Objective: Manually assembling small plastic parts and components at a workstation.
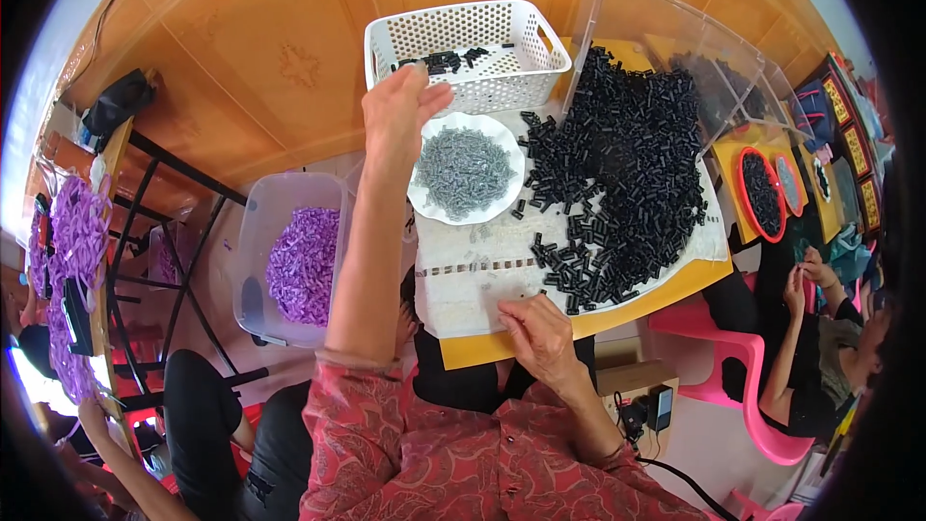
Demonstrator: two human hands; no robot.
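My left hand (397, 104) is raised over the near left corner of a white perforated basket (502, 95), its thumb and fingers apart, with nothing visible in them. Several short black tubes (442, 62) lie inside the basket. Below it, a white scalloped plate (424, 203) carries a heap of small clear grey pieces (466, 172). My right hand (543, 340) rests at the table's near edge with its fingers curled; whatever they may hold is hidden. A large pile of black tubes (627, 174) spreads to the right of the plate, beyond my right hand.
A clear bin (675, 19) lies tipped behind the black pile. Left of the cloth-covered table (473, 304) stands a translucent tub (253, 275) of purple pieces (302, 265). On the right are a pink chair (719, 328), a red-rimmed basket (745, 203) and another person's hands (808, 270).
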